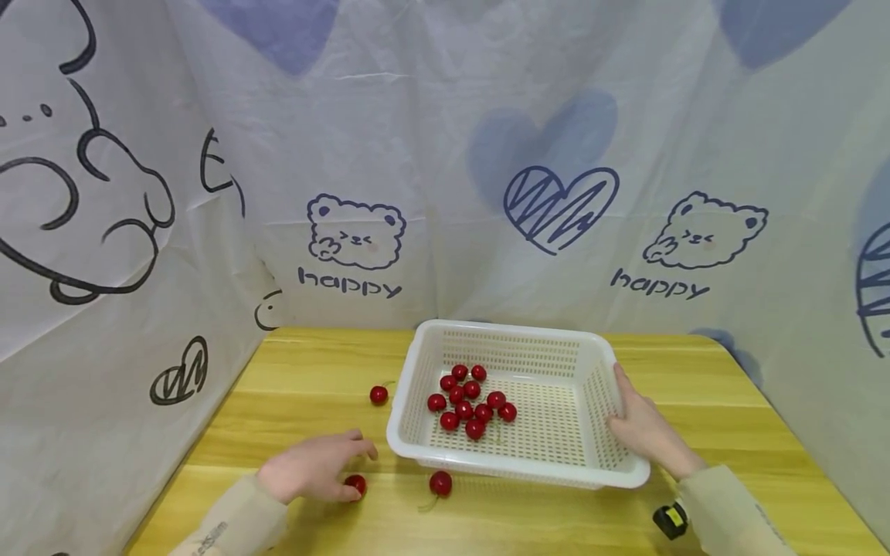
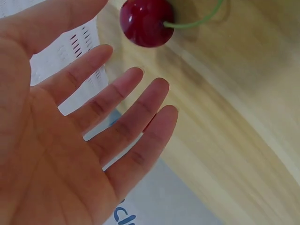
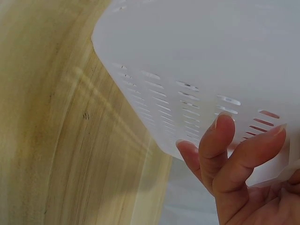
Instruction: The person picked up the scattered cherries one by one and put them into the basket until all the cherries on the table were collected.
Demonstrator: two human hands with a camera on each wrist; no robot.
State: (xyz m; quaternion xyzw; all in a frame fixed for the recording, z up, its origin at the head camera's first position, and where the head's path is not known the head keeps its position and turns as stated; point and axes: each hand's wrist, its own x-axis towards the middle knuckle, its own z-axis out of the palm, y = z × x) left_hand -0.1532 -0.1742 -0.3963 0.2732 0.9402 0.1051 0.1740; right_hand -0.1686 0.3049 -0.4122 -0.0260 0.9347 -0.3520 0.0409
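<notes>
My left hand (image 1: 313,467) reaches over a red cherry (image 1: 356,485) on the table, thumb close by it. In the left wrist view its fingers (image 2: 136,150) are spread and fairly straight, and a cherry (image 2: 147,22) with a green stem lies just beyond them. My right hand (image 1: 647,425) grips the right end of a white plastic basket (image 1: 518,467); in the right wrist view its bent fingers (image 3: 218,140) lie against the slotted outer wall. Several cherries (image 1: 464,410) sit in the basket's left half. Another cherry (image 1: 440,483) lies before the basket.
One more cherry (image 1: 378,395) lies left of the basket on the yellow wood-grain table (image 1: 313,363). A small black and yellow object (image 1: 670,520) sits by the right sleeve. Printed cloth (image 1: 452,255) hangs behind the table and at both sides.
</notes>
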